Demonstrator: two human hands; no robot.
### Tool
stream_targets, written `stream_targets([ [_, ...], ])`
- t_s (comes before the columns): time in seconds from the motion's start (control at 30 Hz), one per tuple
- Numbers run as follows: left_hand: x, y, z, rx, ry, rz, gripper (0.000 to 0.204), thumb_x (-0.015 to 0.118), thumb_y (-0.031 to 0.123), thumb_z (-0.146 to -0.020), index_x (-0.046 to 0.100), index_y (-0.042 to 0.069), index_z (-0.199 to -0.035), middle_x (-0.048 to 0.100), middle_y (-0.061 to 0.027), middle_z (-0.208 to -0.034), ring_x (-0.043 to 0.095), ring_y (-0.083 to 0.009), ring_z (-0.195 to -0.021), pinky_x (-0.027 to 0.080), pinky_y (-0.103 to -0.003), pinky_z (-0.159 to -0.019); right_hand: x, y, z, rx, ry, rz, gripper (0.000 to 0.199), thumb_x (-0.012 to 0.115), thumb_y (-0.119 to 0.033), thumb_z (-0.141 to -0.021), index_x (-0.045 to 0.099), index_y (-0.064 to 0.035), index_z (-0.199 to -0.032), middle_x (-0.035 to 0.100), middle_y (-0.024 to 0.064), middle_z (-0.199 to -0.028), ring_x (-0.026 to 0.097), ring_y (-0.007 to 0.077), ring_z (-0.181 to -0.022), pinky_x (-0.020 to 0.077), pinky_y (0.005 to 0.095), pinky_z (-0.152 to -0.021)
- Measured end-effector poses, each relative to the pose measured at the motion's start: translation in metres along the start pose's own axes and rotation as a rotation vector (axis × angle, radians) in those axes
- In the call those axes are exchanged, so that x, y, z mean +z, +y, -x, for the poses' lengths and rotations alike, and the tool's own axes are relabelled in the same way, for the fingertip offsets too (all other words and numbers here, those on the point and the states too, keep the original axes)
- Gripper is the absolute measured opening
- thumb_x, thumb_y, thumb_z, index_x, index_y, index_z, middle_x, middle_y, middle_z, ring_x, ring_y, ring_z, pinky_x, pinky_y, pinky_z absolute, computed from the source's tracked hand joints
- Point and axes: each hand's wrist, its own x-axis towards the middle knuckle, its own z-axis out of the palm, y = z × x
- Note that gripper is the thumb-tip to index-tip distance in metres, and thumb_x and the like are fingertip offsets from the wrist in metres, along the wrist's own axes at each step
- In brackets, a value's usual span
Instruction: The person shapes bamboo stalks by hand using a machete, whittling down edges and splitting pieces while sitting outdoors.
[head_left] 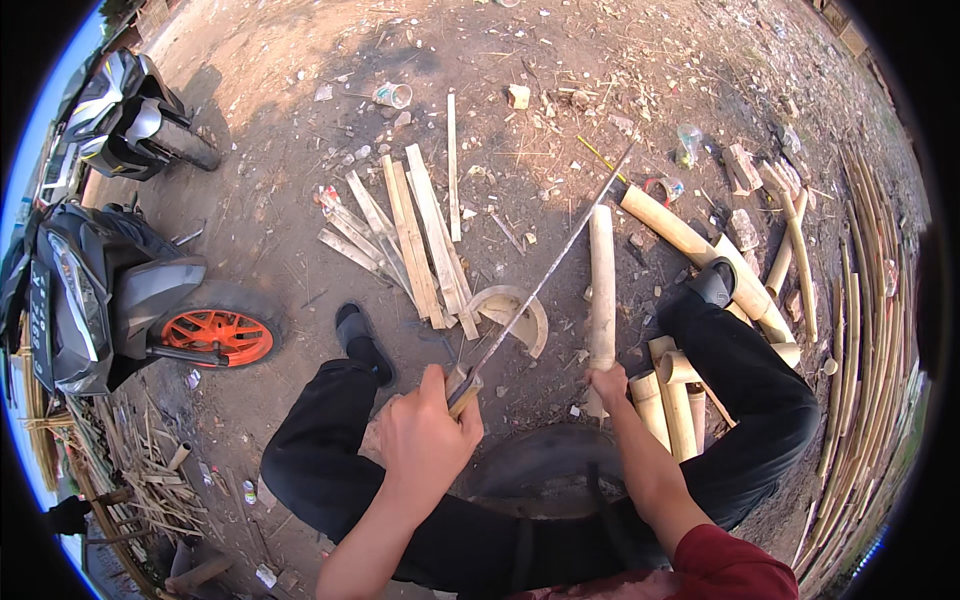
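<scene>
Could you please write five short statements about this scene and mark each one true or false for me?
1. The left hand grips the handle of a long-bladed tool. True.
2. The right hand is empty. False: it holds an upper-body-facing bamboo piece near its lower end in the picture.
3. Long thin poles lie along the picture's right side. True.
4. An orange-rimmed wheel is at the picture's right. False: the orange-rimmed wheel is at the left.
5. The tool's tip points away from the person. True.
</scene>
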Motion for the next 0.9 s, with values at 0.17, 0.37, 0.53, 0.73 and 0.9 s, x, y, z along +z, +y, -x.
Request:
stream_targets([
  [0.17,-0.019,0.017,-0.012,-0.118,-0.055,-0.058,0.025,0.073,0.020,-0.086,0.064,-0.002,-0.096,0.069,-0.0267,-0.073,0.071,-0.0482,-0.071,0.057,-0.055,-0.067,-0.079,-0.119,0.064,-0.272,0.131,-0.175,0.054,0.079,-0.026,-0.064,0.072,0.0030,-0.110,0.075,0.0239,-0.107,0.073,0.0376,-0.103,0.0563,0.0457,-0.090],
  [0.37,-0.033,0.016,-0.017,-0.205,-0.071,-0.100,0.028,0.073,0.022,-0.087,0.068,-0.001,-0.103,0.072,-0.0302,-0.088,0.072,-0.0495,-0.088,0.058,-0.056,-0.080,-0.353,-0.288,0.215,-1.198,0.427,-0.701,0.043,0.082,-0.022,-0.080,0.068,0.0037,-0.112,0.073,0.0144,-0.100,0.070,0.0245,-0.092,0.0561,0.0371,-0.080],
  [0.53,-0.032,0.016,-0.019,-0.195,-0.081,-0.084,0.025,0.071,0.018,-0.088,0.070,0.002,-0.107,0.074,-0.0272,-0.093,0.074,-0.0471,-0.092,0.060,-0.055,-0.081,-0.542,-0.317,0.354,-1.733,0.564,-0.651,0.035,0.078,-0.015,-0.088,0.066,0.0052,-0.115,0.072,0.0145,-0.102,0.070,0.0222,-0.098,0.0588,0.0376,-0.086],
  [0.73,-0.024,0.013,-0.022,-0.201,-0.020,-0.063,0.023,0.068,0.015,-0.088,0.072,0.000,-0.105,0.074,-0.0284,-0.092,0.074,-0.0465,-0.092,0.060,-0.055,-0.081,-0.391,-0.257,0.289,-1.513,0.359,-0.566,0.048,0.079,-0.015,-0.076,0.066,0.0062,-0.116,0.073,0.0207,-0.106,0.071,0.0318,-0.102,0.0572,0.0405,-0.092],
  [0.9,-0.028,0.017,-0.033,-0.074,-0.053,-0.067,0.020,0.066,0.011,-0.088,0.074,0.001,-0.103,0.075,-0.0266,-0.093,0.075,-0.0450,-0.092,0.060,-0.053,-0.082,-0.272,-0.178,0.220,-0.896,-0.010,0.271,0.063,0.083,-0.019,-0.063,0.066,0.0061,-0.119,0.074,0.0245,-0.108,0.071,0.0382,-0.104,0.0540,0.0420,-0.096],
])
